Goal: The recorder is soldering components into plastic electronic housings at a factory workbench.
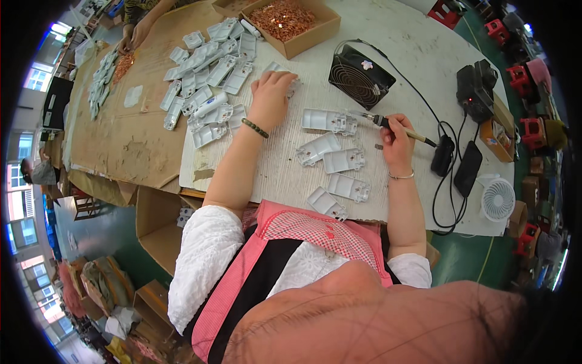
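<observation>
My right hand (397, 142) holds a soldering iron (419, 137) like a pen. Its tip points left, over the upper edge of a white plastic housing (327, 121). My left hand (271, 94) reaches farther out, fingers curled down over another pale housing (293, 89), which is partly covered by the hand. Between my forearms lie several more open housings (344, 160), with small metal parts at one end. Left of my left hand is a loose heap of similar housings (206, 64). A white tube-like thing (211, 104) rests on that heap.
A black fan (362, 76) stands beyond the iron. Cables, a black adapter (468, 168), a dark device with a red light (476, 91) and a small white fan (498, 199) are at the right. A cardboard box of copper-coloured parts (321, 35) sits far back. Another person's hand (143, 29) works far left.
</observation>
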`<control>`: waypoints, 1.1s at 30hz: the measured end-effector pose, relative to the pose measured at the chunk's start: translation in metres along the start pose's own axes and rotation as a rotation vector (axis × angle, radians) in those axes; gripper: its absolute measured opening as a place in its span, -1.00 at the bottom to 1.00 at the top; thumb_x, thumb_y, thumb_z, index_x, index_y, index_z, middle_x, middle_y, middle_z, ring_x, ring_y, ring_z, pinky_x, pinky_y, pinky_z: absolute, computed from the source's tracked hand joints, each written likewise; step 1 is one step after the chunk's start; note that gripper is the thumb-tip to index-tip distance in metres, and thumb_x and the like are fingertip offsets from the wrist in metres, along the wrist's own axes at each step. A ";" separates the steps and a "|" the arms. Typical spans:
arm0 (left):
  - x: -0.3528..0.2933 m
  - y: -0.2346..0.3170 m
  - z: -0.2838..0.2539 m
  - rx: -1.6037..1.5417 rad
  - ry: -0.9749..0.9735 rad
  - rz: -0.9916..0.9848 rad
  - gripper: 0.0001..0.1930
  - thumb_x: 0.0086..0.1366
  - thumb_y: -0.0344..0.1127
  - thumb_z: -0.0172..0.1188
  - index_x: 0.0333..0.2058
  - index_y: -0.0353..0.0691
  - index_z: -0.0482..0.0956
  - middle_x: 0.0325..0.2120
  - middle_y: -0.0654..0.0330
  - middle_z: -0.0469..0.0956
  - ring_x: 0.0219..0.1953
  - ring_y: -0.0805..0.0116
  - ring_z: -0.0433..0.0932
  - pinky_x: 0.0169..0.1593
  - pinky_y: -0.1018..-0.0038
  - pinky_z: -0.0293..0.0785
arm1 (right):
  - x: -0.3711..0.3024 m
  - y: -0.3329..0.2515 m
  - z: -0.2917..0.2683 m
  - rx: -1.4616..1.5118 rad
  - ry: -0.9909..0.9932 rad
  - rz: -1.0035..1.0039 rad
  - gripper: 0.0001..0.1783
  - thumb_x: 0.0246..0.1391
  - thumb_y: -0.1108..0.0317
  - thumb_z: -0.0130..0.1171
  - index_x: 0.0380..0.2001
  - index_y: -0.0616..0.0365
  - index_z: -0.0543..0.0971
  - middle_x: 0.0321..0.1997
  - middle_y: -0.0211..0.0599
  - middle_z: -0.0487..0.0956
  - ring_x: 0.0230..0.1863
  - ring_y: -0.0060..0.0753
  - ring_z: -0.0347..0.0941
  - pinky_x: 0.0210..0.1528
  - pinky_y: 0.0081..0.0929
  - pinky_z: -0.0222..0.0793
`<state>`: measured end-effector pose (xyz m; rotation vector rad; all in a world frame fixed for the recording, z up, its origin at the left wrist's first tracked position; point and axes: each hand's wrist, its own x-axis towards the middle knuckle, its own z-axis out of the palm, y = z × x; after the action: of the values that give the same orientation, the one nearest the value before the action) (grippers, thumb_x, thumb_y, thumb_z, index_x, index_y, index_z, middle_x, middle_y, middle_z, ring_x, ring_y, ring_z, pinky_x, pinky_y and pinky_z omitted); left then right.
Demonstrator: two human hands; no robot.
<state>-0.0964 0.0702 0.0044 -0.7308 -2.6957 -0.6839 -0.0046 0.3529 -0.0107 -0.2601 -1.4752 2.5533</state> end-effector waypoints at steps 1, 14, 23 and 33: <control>0.000 -0.002 0.000 -0.010 0.061 -0.037 -0.62 -0.08 -0.57 0.02 -0.21 -0.14 0.46 -0.14 0.17 0.43 0.03 0.17 0.28 0.01 0.21 0.13 | 0.000 0.000 0.000 0.002 -0.002 -0.002 -0.92 -0.03 0.42 0.07 -0.51 0.19 0.43 -0.58 -0.47 0.39 -0.64 -0.73 0.17 -0.60 -0.79 0.07; 0.001 0.000 0.007 -0.220 0.120 0.001 -0.84 -0.03 -0.46 0.23 -0.46 -0.23 0.42 -0.12 0.03 0.36 -0.09 0.08 0.39 -0.19 0.34 0.41 | 0.001 0.002 -0.001 0.032 0.008 -0.026 -0.90 0.01 0.41 0.05 -0.48 0.22 0.43 -0.61 -0.43 0.36 -0.66 -0.69 0.15 -0.60 -0.76 0.05; -0.002 0.037 -0.014 -0.585 -0.271 0.125 -0.85 -0.04 -0.47 0.25 -0.54 -0.26 0.42 -0.14 0.10 0.38 -0.25 0.22 0.42 -0.30 0.45 0.41 | 0.001 0.000 -0.001 0.038 -0.055 -0.018 -0.90 0.02 0.40 0.06 -0.47 0.20 0.42 -0.58 -0.42 0.38 -0.62 -0.68 0.20 -0.57 -0.76 0.11; -0.002 0.040 -0.012 -0.554 -0.306 0.181 -0.84 -0.09 -0.46 0.28 -0.59 -0.28 0.43 -0.17 0.10 0.40 -0.25 0.20 0.42 -0.26 0.44 0.39 | -0.004 -0.001 0.005 -0.181 -0.108 0.015 -0.90 -0.01 0.39 0.11 -0.48 0.17 0.43 -0.57 -0.48 0.41 -0.60 -0.74 0.24 -0.57 -0.79 0.12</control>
<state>-0.0716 0.0939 0.0285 -1.2833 -2.6590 -1.3940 -0.0022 0.3486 -0.0068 -0.1604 -1.7534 2.4825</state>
